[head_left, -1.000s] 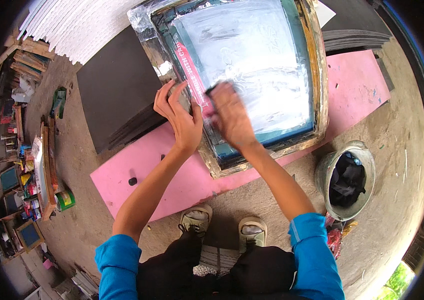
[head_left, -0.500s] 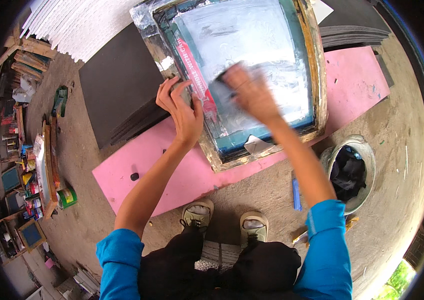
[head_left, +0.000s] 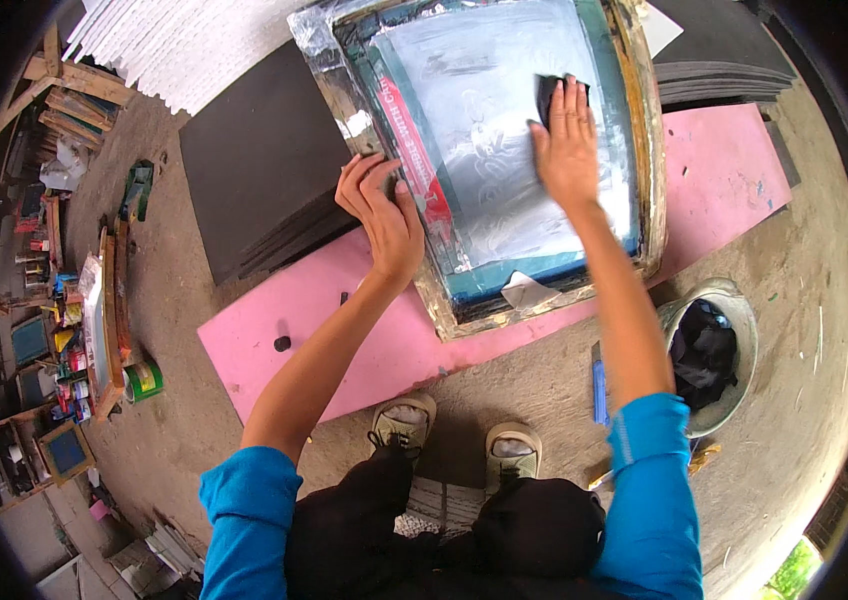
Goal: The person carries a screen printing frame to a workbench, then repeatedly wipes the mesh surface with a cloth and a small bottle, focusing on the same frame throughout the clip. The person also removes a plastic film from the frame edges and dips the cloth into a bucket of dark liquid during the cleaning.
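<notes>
In front of me lies a screen-printing frame (head_left: 655,180), its worn wooden rails around a mesh (head_left: 444,110) smeared with whitish paste. A red strip of tape (head_left: 412,150) runs along the mesh's left side. My left hand (head_left: 384,218) curls its fingers over the left rail. On the right part of the mesh, my right hand (head_left: 571,160) presses a black cloth (head_left: 546,95), which shows beyond the fingertips; the rest is hidden beneath them. A torn scrap of pale paper (head_left: 527,292) sticks at the lower edge of the frame.
Under the frame is a pink board (head_left: 344,345) with a small black lump (head_left: 282,343). Dark sheets (head_left: 254,170) are stacked at left, white sheets (head_left: 179,45) behind them. A bucket (head_left: 747,365) of black cloths stands right, beside a blue tool (head_left: 600,390). Shelves (head_left: 59,350) line the left.
My right hand has swept across the mesh, away from me and to the right, with the black cloth under it. The left hand stays at the rail. The whole view has shifted slightly.
</notes>
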Demonstrator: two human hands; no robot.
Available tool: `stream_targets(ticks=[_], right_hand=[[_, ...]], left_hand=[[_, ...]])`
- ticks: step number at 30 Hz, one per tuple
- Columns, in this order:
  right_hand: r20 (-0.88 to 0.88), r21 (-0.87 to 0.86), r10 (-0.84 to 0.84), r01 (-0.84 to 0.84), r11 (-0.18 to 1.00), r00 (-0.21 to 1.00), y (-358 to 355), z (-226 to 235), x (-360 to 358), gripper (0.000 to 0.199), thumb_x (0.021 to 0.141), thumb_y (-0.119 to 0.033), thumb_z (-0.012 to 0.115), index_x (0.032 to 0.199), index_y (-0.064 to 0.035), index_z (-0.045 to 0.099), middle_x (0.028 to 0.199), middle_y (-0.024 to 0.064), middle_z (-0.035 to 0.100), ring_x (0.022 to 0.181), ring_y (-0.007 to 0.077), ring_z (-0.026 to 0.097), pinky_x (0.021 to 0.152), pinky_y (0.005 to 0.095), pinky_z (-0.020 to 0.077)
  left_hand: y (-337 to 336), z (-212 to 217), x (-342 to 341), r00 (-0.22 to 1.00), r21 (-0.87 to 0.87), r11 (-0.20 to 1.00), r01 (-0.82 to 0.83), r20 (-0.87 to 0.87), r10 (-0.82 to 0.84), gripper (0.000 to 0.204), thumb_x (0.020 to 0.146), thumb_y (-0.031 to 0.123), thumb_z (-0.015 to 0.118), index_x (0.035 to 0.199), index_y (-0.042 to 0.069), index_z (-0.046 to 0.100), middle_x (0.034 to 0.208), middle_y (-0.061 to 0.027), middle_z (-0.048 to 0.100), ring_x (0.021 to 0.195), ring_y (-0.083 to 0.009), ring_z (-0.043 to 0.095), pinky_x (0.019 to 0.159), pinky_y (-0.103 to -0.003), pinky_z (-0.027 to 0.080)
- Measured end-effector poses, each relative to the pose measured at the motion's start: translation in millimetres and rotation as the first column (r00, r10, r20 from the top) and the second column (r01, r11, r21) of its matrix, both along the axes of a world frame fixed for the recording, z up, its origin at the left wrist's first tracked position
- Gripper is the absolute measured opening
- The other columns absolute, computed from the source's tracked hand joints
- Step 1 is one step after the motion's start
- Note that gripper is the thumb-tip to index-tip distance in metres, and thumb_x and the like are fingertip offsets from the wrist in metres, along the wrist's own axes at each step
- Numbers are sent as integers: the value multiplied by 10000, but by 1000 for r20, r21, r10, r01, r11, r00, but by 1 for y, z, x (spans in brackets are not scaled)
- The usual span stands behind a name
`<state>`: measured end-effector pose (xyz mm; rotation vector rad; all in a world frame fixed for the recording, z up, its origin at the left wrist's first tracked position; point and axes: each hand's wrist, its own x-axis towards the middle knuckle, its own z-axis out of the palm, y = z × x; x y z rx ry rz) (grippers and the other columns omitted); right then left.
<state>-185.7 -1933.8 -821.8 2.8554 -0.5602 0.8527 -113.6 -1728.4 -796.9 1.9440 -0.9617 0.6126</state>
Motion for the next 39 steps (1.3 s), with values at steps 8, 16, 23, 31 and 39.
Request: stream_targets(ticks=[8,16,23,31,39], right_hand=[[-505,55,191,-189,980,842,44,-33,-66,631,969,-396,292,1437,-5,129,1513,140,120,1406,253,85,1147,387,93],[-281,438,298,-155,886,912,72,-12,-26,813,890,-440,458,1417,60,93,1498,212,79,1403,302,33,1144,400,70],[-155,216,-356,383,898,922,7,-21,-71,801,930,-503,332,1410,82,70,1490,252,-8,1398,332,12,1143,425,43],[-333,192,357,-309,932,872,55,0,-54,783,928,-551,278,1395,71,196,1485,215,142,1393,305,97,1141,386,94],[-176,376,369,-284,882,913,24,-4,-58,790,892,-474,469,1410,44,173,1487,181,179,1396,278,121,1141,377,118]], left_hand=[[-1,7,-2,999,60,998,-28,33,26,562,734,-8,595,1265,1,411,1308,-192,334,1236,-365,274,1060,-517,167],[-3,14,0,1000,137,990,16,-27,-12,616,773,-24,483,1359,-21,294,1462,-234,180,1372,-395,119,1092,-547,56],[-3,11,-2,1000,129,991,22,-2,-22,564,781,-27,475,1330,-11,346,1461,-232,197,1364,-405,140,1090,-548,73],[-5,13,-2,998,115,992,49,20,-52,496,793,-23,474,1282,-7,395,1461,-226,201,1359,-396,148,1093,-504,107],[-6,11,-1,998,99,994,43,46,-48,490,773,-48,469,1255,4,403,1460,-217,209,1360,-392,149,1092,-498,113]])
